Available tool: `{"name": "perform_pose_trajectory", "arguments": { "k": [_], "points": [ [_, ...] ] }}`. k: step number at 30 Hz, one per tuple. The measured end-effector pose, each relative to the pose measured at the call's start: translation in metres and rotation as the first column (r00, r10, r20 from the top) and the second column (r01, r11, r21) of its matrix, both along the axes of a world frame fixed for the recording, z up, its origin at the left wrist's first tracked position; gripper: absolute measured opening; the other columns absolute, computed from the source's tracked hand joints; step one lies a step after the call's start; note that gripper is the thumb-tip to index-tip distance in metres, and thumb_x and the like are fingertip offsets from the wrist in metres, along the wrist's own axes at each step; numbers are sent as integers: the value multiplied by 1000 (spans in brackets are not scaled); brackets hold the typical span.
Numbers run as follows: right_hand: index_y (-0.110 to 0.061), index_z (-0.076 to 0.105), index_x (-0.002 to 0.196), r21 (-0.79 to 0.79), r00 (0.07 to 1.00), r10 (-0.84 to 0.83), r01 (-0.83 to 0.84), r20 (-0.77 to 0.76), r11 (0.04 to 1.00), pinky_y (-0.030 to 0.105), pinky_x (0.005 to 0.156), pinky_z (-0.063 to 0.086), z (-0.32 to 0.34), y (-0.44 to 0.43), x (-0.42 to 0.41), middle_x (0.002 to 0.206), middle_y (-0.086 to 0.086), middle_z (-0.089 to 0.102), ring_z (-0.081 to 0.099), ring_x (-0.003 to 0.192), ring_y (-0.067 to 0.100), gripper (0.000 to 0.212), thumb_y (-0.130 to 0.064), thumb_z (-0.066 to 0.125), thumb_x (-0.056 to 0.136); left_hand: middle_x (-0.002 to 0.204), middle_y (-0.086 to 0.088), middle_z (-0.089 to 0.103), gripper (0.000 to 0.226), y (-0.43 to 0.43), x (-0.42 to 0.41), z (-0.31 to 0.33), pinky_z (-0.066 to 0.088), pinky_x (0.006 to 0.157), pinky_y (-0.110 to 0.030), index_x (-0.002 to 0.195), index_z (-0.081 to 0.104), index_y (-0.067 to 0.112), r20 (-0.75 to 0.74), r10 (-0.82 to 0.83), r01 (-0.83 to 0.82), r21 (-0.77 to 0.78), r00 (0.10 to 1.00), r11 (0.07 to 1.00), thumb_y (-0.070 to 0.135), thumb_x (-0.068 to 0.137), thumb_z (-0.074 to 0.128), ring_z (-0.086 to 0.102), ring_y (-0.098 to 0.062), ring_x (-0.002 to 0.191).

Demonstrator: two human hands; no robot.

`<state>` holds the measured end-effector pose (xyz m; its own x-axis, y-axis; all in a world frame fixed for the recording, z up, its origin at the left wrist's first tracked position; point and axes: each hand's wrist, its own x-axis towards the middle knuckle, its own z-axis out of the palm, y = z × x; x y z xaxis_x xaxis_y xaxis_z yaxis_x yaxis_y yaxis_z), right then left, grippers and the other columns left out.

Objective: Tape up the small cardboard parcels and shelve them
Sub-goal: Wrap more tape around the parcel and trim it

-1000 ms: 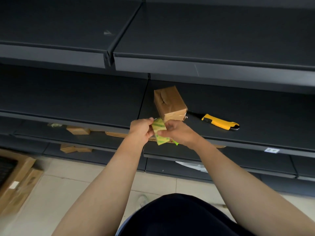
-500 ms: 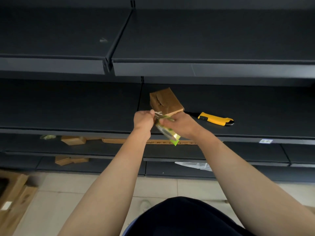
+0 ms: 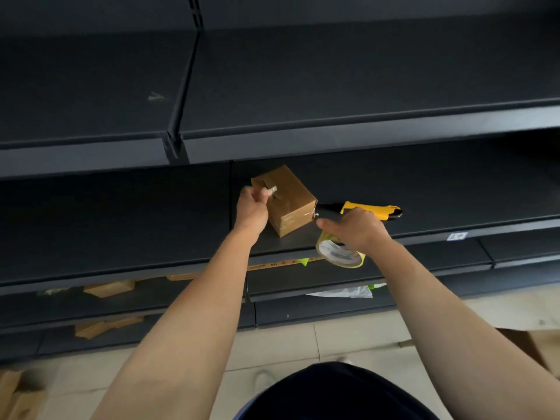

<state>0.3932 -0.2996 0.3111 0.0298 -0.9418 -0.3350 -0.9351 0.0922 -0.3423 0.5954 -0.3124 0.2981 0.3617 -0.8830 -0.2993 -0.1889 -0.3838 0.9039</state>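
Observation:
A small brown cardboard parcel (image 3: 289,200) stands on the dark middle shelf (image 3: 121,225). My left hand (image 3: 253,206) is at the parcel's left side and pinches the free end of clear tape over its top. My right hand (image 3: 356,230) is to the right of the parcel and grips a roll of clear tape (image 3: 338,253) with a green-and-white core, held at the shelf's front edge. A stretch of tape seems to run from the roll across the parcel, though it is barely visible.
A yellow-and-black utility knife (image 3: 371,209) lies on the shelf just behind my right hand. Flattened cardboard pieces (image 3: 109,287) lie on the lower shelves at left. More cardboard (image 3: 542,347) sits on the tiled floor at right and at bottom left.
My hands have drawn apart: the left went up to the parcel's top with the tape end, the right moved right and down with the roll, pulling tape out.

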Motion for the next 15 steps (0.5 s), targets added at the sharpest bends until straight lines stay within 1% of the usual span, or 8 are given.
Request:
{"name": "perform_pose_trajectory", "arguments": {
  "k": [2,3,4,6,8,10,13,15],
  "points": [
    [-17,46,62,35,999,-49,49,10,998,31,63,40,-3,-3,-6,66,1,49,53,70,22,53,-65,49,84,101,4,53,15,1,-7,-4,40,82,-34,105,44,19,131,-64,64,4,989,998,32,101,38,53,-14,95],
    [-17,46,63,53,998,-59,59,0,997,32,66,40,-4,-4,-8,68,1,50,53,72,23,52,-64,50,84,106,0,54,17,2,-11,-6,40,89,-37,106,44,17,222,-79,82,-3,972,997,32,101,37,53,-18,101],
    [-17,44,63,69,998,-58,59,-22,996,31,64,41,-6,-5,-10,69,2,50,53,72,23,52,-64,50,84,110,-3,55,19,4,-16,-8,37,95,-39,107,44,15,300,-69,77,-12,951,997,31,101,37,51,-21,106],
    [-14,41,62,89,996,-47,53,-71,995,29,54,37,-9,-8,-15,69,2,47,49,65,19,55,-64,50,85,117,-7,55,22,10,-25,-9,31,98,-39,110,46,11,367,-15,32,-39,930,999,29,102,36,49,-24,110],
    [-11,46,65,88,996,-60,65,-66,994,28,48,31,-10,-11,-20,69,2,46,48,64,18,53,-60,52,85,119,-6,59,24,14,-35,-11,29,98,-37,113,44,10,369,5,11,-42,930,999,27,102,32,52,-23,111],
    [-10,49,64,78,995,-95,96,-11,992,28,48,31,-10,-14,-25,65,2,47,49,64,18,49,-55,57,84,115,-4,65,25,17,-43,-10,28,95,-36,115,43,9,344,34,-18,-49,938,999,26,103,30,55,-21,107],
    [-11,46,59,82,996,-90,89,11,993,28,48,31,-8,-20,-26,61,2,48,49,62,18,51,-55,59,82,96,-1,71,19,19,-48,-6,31,91,-35,109,41,12,225,95,-81,-72,970,994,27,103,31,57,-16,95],
    [-11,51,63,107,998,-60,59,15,993,28,50,32,-7,-24,-25,65,3,50,53,68,20,48,-56,59,81,89,0,69,14,20,-46,-5,37,87,-27,103,40,16,113,127,-116,-98,985,988,27,102,33,55,-6,86]
  ]
}}
